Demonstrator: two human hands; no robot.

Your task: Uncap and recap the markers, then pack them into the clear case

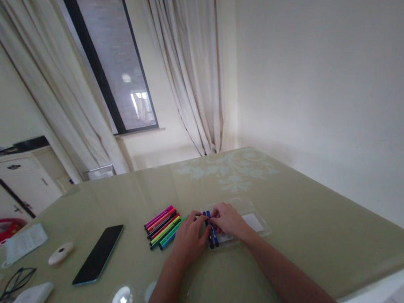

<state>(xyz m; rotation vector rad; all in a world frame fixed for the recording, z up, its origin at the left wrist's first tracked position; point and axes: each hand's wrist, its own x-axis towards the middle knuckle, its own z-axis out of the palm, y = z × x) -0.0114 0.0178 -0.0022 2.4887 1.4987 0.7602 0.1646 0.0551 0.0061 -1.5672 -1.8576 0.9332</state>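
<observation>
Working both hands on the two dark blue felt-tip pens (pixel 211 234), which are lying side by side at the left edge of the clear flat plastic case (pixel 258 224) on the glossy olive-green table (pixel 311 236). Pens' long axis is running near-to-far, straight away from the person. Left hand (pixel 189 236) is sitting on their left, right hand (pixel 230 222) on their right. Both are touching, so neither is nearer. Right fingers (pixel 217 218) are bunching together on the pens' far half. Left fingers (pixel 197 220) are curling against them; clamped or not, cannot tell. Row of loose coloured felt-tip pens (pixel 163 226) is lying just left of the left hand.
</observation>
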